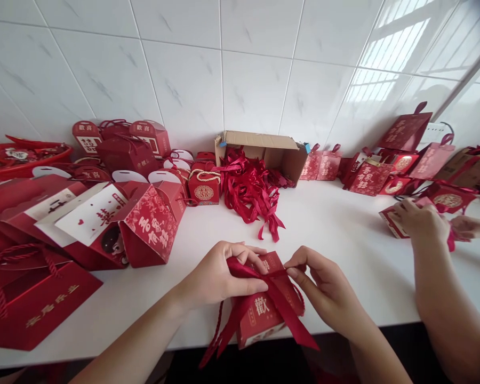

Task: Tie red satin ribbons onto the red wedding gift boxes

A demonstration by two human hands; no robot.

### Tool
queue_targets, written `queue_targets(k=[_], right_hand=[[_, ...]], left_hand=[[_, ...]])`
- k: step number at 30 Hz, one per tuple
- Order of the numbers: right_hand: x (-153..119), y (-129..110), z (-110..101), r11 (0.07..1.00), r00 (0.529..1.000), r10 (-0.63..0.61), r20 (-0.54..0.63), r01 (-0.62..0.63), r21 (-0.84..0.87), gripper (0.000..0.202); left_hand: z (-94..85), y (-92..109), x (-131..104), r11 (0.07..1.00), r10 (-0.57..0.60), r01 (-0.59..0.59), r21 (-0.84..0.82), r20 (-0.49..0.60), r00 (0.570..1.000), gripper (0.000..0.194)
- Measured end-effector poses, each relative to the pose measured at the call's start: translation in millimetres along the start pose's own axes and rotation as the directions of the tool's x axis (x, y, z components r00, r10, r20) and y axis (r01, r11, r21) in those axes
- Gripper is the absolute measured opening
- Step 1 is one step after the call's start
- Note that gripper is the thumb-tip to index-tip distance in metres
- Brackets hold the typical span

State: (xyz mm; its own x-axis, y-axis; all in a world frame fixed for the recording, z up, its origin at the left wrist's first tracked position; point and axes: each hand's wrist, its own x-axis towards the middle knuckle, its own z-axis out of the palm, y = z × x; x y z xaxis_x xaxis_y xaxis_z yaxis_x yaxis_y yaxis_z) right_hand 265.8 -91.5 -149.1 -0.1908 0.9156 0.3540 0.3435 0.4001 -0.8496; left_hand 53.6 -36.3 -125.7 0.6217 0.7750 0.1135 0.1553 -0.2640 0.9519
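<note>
A small red gift box (253,320) with gold lettering lies at the table's front edge, right before me. Dark red ribbon (288,314) crosses its top in a bow, the tails hanging over the near side. My left hand (228,274) is closed around the bow's left loop, thumb pressed on the ribbon near the knot. Between thumb and forefinger, my right hand (320,285) pinches the ribbon on the right of the knot. Twisted red cord handles stick out at both sides of the box.
A cardboard carton (260,140) on its side spills a heap of red ribbons (250,186). Red gift boxes (148,229) crowd the left, beside a red basket (60,154). At right, a co-worker's hands (428,224) handle another ribboned box. More boxes (370,176) stand along the tiled wall.
</note>
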Motion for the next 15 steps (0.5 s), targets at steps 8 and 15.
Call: queue_targets(k=[8, 15], right_hand=[[6.2, -7.2, -4.5, 0.999, 0.995, -0.05, 0.081, 0.051, -0.012, 0.014], [7.3, -7.0, -7.9, 0.996, 0.992, -0.017, 0.126, 0.028, -0.08, 0.01]], left_hand=[[2.0, 0.8, 0.9, 0.999, -0.024, 0.023, -0.023, -0.044, 0.999, 0.056], [2.5, -0.2, 1.0, 1.0, -0.013, 0.013, -0.007, -0.052, 0.999, 0.057]])
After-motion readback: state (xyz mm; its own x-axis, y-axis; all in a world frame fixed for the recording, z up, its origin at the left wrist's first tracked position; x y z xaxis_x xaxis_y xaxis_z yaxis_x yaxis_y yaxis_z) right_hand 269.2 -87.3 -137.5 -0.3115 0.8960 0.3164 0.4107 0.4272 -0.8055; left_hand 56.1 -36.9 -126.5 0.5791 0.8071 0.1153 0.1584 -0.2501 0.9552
